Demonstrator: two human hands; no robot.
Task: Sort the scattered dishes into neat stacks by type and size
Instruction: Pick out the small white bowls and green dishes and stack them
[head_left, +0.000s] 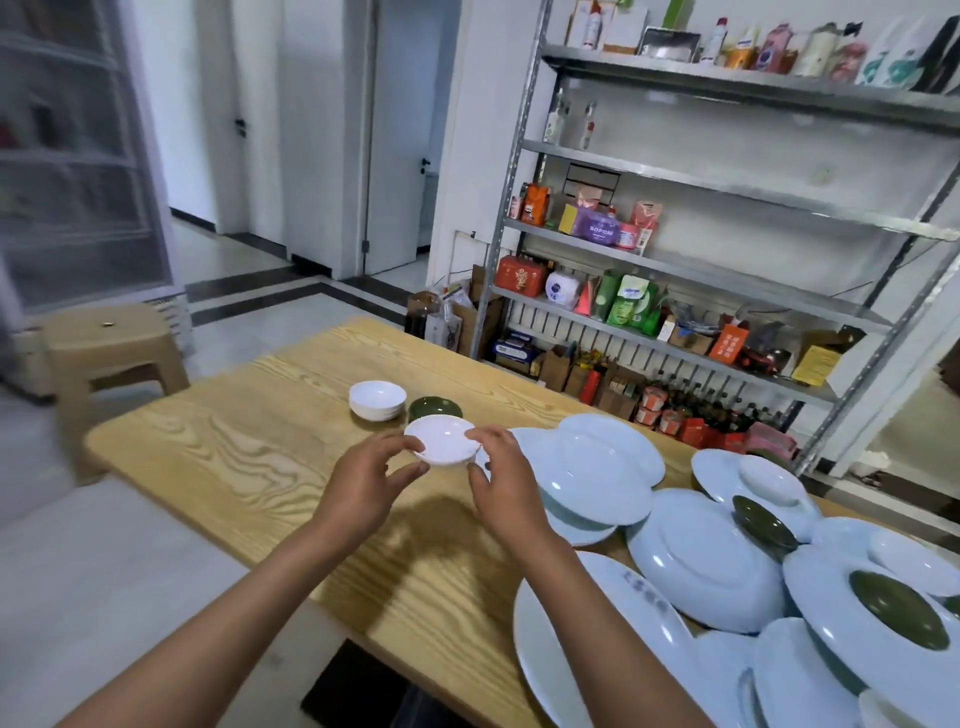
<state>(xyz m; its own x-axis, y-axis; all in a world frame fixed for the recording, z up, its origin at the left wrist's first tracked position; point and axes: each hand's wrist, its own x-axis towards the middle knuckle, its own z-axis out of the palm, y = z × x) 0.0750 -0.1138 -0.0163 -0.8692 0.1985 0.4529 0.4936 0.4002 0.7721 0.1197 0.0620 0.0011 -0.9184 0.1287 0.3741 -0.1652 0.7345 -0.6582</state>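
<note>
so this looks like mid-sort, small stuff first. both hands are up over the light wooden table (249, 467) holding one small shallow white saucer (441, 440) in the air. the left hand (363, 480) has its fingertips curled onto the saucer's near-left rim, thumb underneath, and the right hand (501, 478) pinches the right rim the same way. neither one is clamped hard, more of a light two-sided hold.

the saucer sits just in front of the dark green small bowl (434, 409), and just left of that bowl is the stack of small white bowls (377, 400).

my guess is the saucer either starts its own pile beside the green bowl or goes near the white stack. it looks flatter than those bowls, so nesting it in them seems wrong. next move calls for setting it down level, clear of the green bowl's rim.

the saucer itself: plain glossy white, round, low wall, looks like light plastic or melamine. right of the green bowl there's the jumble of big white plates (597, 473), still unsorted.
</note>
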